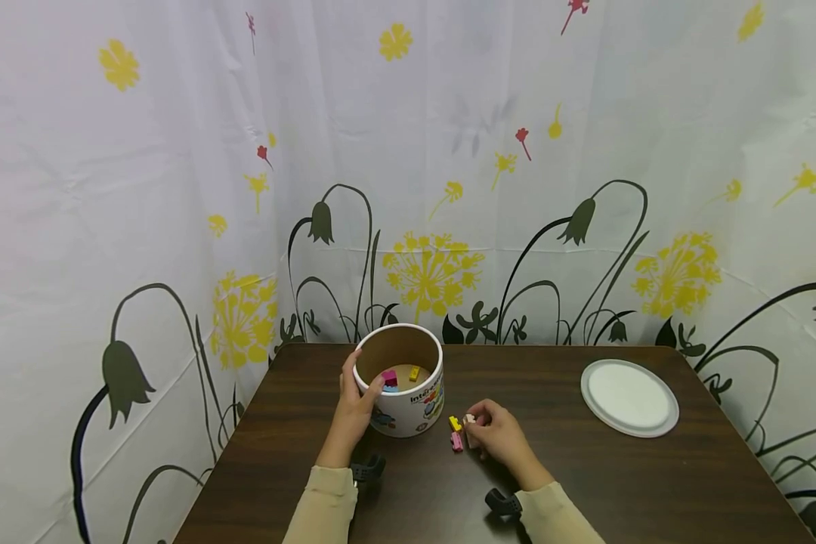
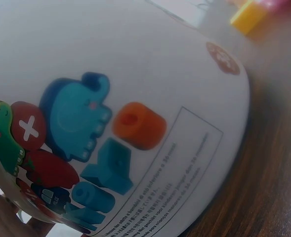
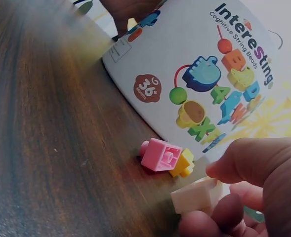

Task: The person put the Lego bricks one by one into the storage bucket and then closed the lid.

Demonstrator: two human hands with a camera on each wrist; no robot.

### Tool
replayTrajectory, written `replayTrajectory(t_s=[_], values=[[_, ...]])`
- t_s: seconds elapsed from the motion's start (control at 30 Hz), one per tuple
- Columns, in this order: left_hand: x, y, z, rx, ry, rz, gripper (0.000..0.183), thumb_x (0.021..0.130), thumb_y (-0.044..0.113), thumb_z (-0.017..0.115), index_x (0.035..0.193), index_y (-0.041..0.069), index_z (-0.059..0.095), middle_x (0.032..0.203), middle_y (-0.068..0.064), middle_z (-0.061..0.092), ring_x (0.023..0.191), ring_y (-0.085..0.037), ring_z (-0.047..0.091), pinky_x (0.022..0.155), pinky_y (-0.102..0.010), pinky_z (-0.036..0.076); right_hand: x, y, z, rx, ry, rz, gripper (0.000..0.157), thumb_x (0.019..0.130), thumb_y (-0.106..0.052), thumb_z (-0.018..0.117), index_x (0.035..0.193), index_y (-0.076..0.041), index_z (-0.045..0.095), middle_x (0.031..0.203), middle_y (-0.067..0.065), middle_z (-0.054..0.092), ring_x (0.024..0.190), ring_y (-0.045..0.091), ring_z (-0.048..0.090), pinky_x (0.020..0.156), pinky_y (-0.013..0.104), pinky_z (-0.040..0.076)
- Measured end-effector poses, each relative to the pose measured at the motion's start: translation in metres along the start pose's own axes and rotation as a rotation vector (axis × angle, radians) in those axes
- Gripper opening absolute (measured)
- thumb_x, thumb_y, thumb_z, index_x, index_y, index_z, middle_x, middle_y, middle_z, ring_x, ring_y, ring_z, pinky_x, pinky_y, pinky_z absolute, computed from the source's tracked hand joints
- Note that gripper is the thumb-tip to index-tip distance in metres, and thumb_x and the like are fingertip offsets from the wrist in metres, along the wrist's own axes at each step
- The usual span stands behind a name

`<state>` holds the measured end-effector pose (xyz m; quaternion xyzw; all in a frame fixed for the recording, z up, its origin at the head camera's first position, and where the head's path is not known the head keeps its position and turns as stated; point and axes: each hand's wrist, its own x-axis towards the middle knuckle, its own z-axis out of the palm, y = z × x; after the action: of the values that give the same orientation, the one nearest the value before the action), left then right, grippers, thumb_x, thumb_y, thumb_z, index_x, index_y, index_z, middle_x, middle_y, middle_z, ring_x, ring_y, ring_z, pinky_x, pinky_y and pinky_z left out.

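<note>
A white bucket (image 1: 397, 419) printed with string-bead pictures stands on the table, its top uncovered. My left hand (image 1: 355, 408) grips its left side at the rim. Inside lie a magenta brick (image 1: 389, 377), a light blue piece (image 1: 391, 389) and a yellow brick (image 1: 415, 373). To the right of the bucket, my right hand (image 1: 503, 437) pinches a cream toy brick (image 3: 194, 196) between thumb and fingers, low over the table. Just beside it, a pink brick (image 3: 160, 154) and a yellow brick (image 3: 184, 164) sit close together near the bucket's base.
A round white lid (image 1: 629, 397) lies flat at the right of the dark wooden table (image 1: 557, 393). Behind the table's far edge hangs a white curtain (image 1: 408, 136) with a flower print. Each wrist wears a black band.
</note>
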<state>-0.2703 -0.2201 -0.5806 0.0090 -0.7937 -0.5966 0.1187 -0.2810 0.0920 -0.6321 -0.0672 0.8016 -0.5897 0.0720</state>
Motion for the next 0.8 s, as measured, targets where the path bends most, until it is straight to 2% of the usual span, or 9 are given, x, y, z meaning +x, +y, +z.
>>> replayTrajectory(t_s=[0.3,0.4,0.53,0.6,0.7,0.8], values=[[0.0,0.0,0.0,0.003,0.001,0.0,0.08,0.103,0.047,0.065,0.17,0.038,0.021,0.175,-0.019,0.019,0.154,-0.053,0.034,0.123,-0.073,0.033,0.003,0.003,-0.004,0.166,0.008,0.029,0.027,0.1,-0.01,0.07,0.125,0.0,0.071,0.089,0.006,0.058,0.049,0.015,0.051,0.045,0.031,0.051],[-0.001,0.002,0.001,0.005,-0.001,0.003,0.081,0.103,0.047,0.065,0.17,0.037,0.02,0.174,-0.02,0.019,0.154,-0.053,0.034,0.122,-0.073,0.034,0.005,0.006,-0.006,0.257,0.001,0.038,0.025,0.1,-0.012,0.075,0.119,0.0,0.066,0.087,0.006,0.06,0.051,0.015,0.051,0.046,0.03,0.051],[-0.001,0.002,0.0,0.007,-0.001,0.005,0.08,0.104,0.045,0.065,0.17,0.037,0.021,0.173,-0.02,0.02,0.153,-0.053,0.036,0.122,-0.072,0.034,0.005,0.009,-0.011,0.359,-0.001,0.041,0.028,0.099,-0.018,0.079,0.106,-0.005,0.055,0.075,0.003,0.055,0.051,0.015,0.049,0.046,0.03,0.051],[-0.001,0.002,0.0,0.008,0.0,0.006,0.079,0.104,0.044,0.065,0.17,0.037,0.021,0.173,-0.02,0.02,0.152,-0.053,0.036,0.122,-0.072,0.034,0.005,0.009,-0.012,0.373,0.004,0.036,0.027,0.101,-0.018,0.076,0.105,-0.005,0.052,0.07,0.001,0.051,0.051,0.014,0.048,0.046,0.03,0.05],[0.0,0.001,0.0,0.003,-0.002,0.009,0.079,0.104,0.043,0.065,0.17,0.037,0.021,0.173,-0.021,0.021,0.153,-0.053,0.036,0.122,-0.072,0.035,0.006,0.009,-0.011,0.37,0.006,0.025,0.019,0.107,-0.018,0.067,0.109,-0.003,0.056,0.064,0.001,0.048,0.05,0.013,0.046,0.045,0.028,0.048],[0.0,0.0,0.001,-0.004,-0.003,0.01,0.079,0.104,0.043,0.065,0.17,0.036,0.021,0.173,-0.021,0.02,0.153,-0.052,0.035,0.122,-0.072,0.034,0.006,0.009,-0.011,0.35,0.016,0.021,0.024,0.112,-0.024,0.061,0.116,-0.001,0.063,0.062,0.001,0.047,0.05,0.013,0.045,0.045,0.027,0.047]])
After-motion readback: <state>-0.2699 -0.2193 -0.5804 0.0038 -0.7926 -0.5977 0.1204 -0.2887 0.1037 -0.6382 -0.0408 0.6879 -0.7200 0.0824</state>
